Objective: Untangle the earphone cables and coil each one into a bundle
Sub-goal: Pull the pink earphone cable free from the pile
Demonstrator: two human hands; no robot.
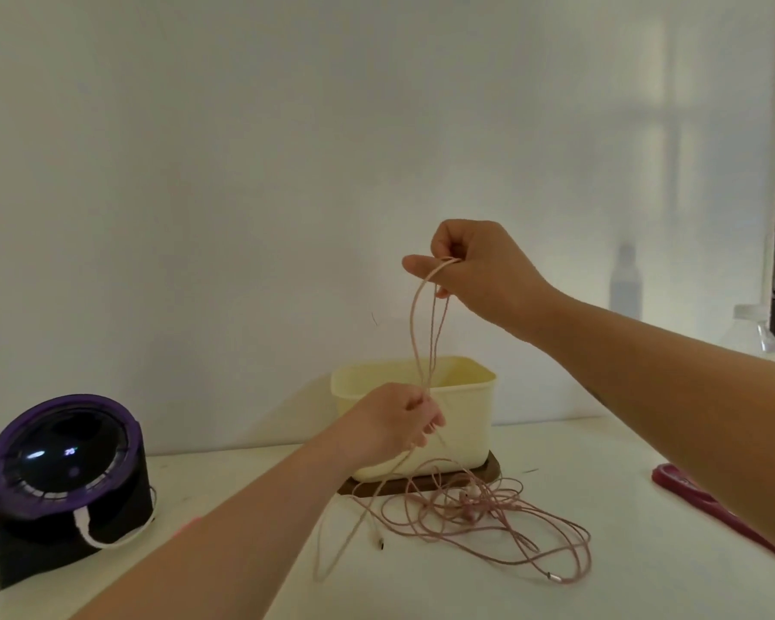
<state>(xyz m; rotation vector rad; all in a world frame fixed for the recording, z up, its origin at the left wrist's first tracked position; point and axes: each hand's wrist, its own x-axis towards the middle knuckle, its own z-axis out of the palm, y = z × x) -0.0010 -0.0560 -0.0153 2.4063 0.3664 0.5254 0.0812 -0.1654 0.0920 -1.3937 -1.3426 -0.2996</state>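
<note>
We see the right hand (475,270) raised above the table (609,458), its fingers curled, with the top of a long loop of the pink earphone cable (415,324) hooked over one outstretched finger. Lower down, the left hand (394,418) pinches the strands where the loop's two sides come together, its fingers curled round them. From there the cable runs down to a loose tangle (511,525) lying on the table toward its front edge, with the earbuds (468,503) in the middle of it. Just behind the tangle stands a cream plastic tub (461,427) on a brown tray (493,471). A black and purple round-screened device (59,476) sits near the table's left edge, and a dark red object (690,490) lies near the right edge.
</note>
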